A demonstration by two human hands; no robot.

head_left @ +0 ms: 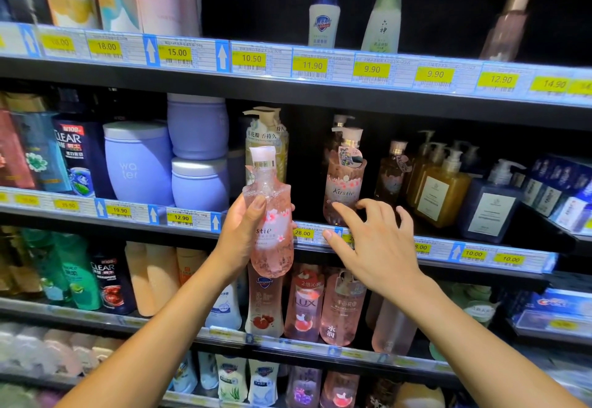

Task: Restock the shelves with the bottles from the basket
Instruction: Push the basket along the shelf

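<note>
Dim aisle: shelves [320,93] black in their far recesses, yellow price tags [177,52] bright and legible at centre, lower-left and top-right corners smeared, edges bowed by the wide-angle lens.

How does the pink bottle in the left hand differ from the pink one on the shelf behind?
The held bottle is off the shelf, gripped by the left hand; the shelf bottle stands on it. The shelf bottle's spout shows sideways; the held bottle's top looks blunt. Both are clear pink with blossom print.

The middle shelf [480,254] carries lilac tubs [137,164], a pink pump bottle [344,183], amber pump bottles [442,190] and dark shampoo bottles [77,158].
</note>
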